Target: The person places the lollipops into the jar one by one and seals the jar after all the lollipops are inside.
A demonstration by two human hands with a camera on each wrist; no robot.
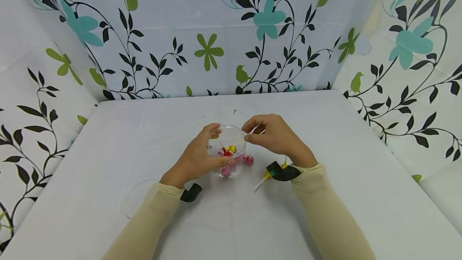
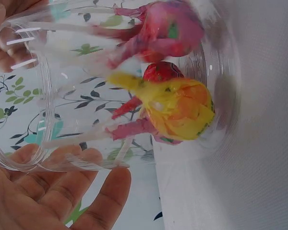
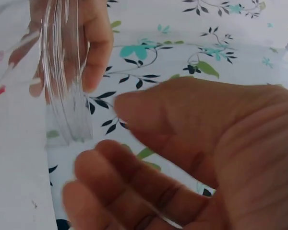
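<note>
A clear plastic jar point(image 1: 221, 141) stands mid-table, gripped around its side by my left hand point(image 1: 196, 153). Inside, heads down with sticks pointing toward the mouth, are wrapped lollipops: a yellow one point(image 2: 182, 112), a red one point(image 2: 163, 72) and pink ones point(image 2: 175, 28). My right hand point(image 1: 276, 135) hovers beside the jar's rim on the right. In the right wrist view its thumb and fingers are bent loosely apart, with nothing between them. Just right of the jar's base lies a pink-red lollipop head point(image 1: 249, 160).
Below the right wrist, a yellow lollipop point(image 1: 267, 175) lies on the white tabletop point(image 1: 231, 220), partly hidden by the black wrist camera point(image 1: 283, 171). A faint clear round lid point(image 1: 135, 196) rests left of the left forearm. Patterned cloth point(image 1: 162, 31) hangs behind and at both sides.
</note>
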